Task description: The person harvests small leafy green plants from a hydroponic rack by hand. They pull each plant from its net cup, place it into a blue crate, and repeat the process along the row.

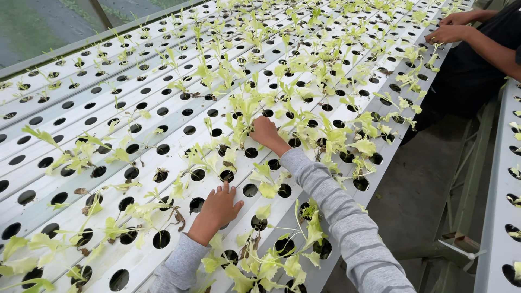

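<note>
Reaching forward across the white grow channels [163, 103], the right hand [264, 132] is closed around the base of a pale green lettuce seedling [245, 108], fingers curled at the stem where it meets a round hole; the seedling stands upright in the middle of the bed, just ahead of the knuckles. Left hand [220, 209] rests nearer the body, fingers spread and flat on the channel surface, holding nothing, fingertips just beside an open round hole [227, 176]. Both arms wear grey striped sleeves [336, 206]. Channels run diagonally, rows of dark holes along each; many holes carry small lettuce plants, several on the left side show only dark openings. Some wilted brown leaves [176, 217] lie near the left wrist. At upper right, another person's two hands [450, 27] work at the far edge of the same bed, well apart. A second white channel rack [507, 163] stands at the right edge, across a narrow aisle
</note>
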